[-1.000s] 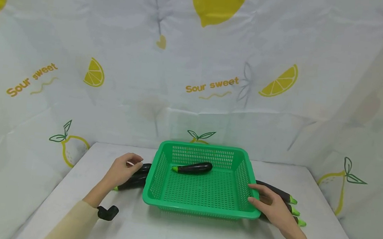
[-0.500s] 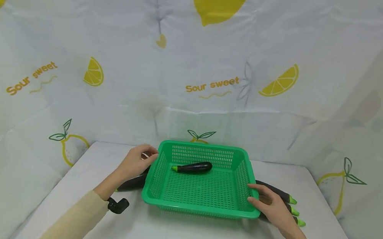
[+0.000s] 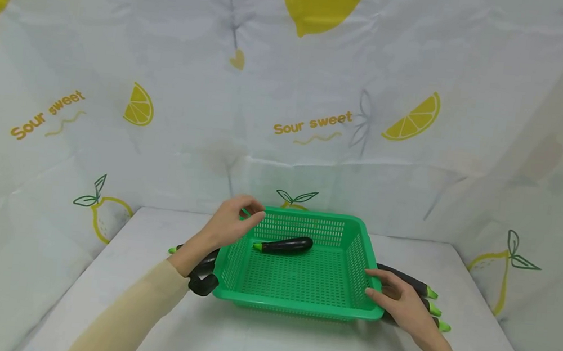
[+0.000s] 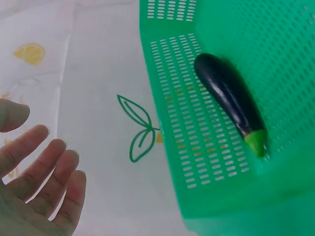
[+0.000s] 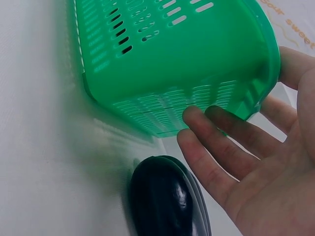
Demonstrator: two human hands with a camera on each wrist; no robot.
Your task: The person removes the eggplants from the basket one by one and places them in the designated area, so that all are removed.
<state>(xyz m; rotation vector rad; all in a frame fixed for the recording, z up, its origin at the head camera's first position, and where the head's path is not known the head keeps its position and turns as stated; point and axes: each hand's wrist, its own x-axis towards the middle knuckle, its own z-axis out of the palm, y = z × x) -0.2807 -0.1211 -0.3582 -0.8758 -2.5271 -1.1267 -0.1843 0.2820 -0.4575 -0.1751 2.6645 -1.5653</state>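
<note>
A green plastic basket (image 3: 299, 307) stands on the white table, and one eggplant (image 3: 287, 245) with a green stem end lies inside it. Over the basket's back left corner hovers my left hand (image 3: 234, 219); the left wrist view shows its fingers loosely bent, holding nothing, apart from the basket wall. My right hand (image 3: 401, 303) holds the basket's right rim, its other fingers against the outer wall in the right wrist view. Several eggplants (image 3: 409, 281) lie right of the basket, partly hidden by the hand and basket. More eggplants (image 3: 206, 267) lie at the left, partly behind my left wrist.
A white cloth (image 3: 190, 121) printed with lemons hangs behind and beside the table (image 3: 255, 345). The basket sits near the table's back edge, between the two groups of eggplants.
My left hand has moved right and up, from above the left eggplants to over the basket's back left corner. My right hand and the basket have stayed in place.
</note>
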